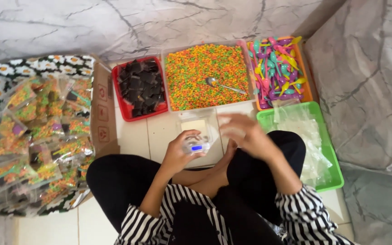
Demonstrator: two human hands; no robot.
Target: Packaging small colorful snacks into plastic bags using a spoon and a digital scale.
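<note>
Pocket scale [197, 146]: small, light, rigid, with a slippery plastic shell, so I judge its 2 side edges the best hold. It sits on the floor before my knees. My left hand [181, 153] clasps it. My right hand [246, 135] is blurred; grip undetermined.

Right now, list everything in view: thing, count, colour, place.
red tray: one, dark brown squares, back left
clear tub: one, orange-green-yellow bits, back centre
metal spoon: one, silver, in the bits
orange basket: one, many pink, purple, teal, yellow plastic spoons, back right
green tray: one, clear bags, right
filled packets: many, on the left box
small scale: one, blue display, centre floor
left hand: on the scale
right hand: blurred, above floor
</note>
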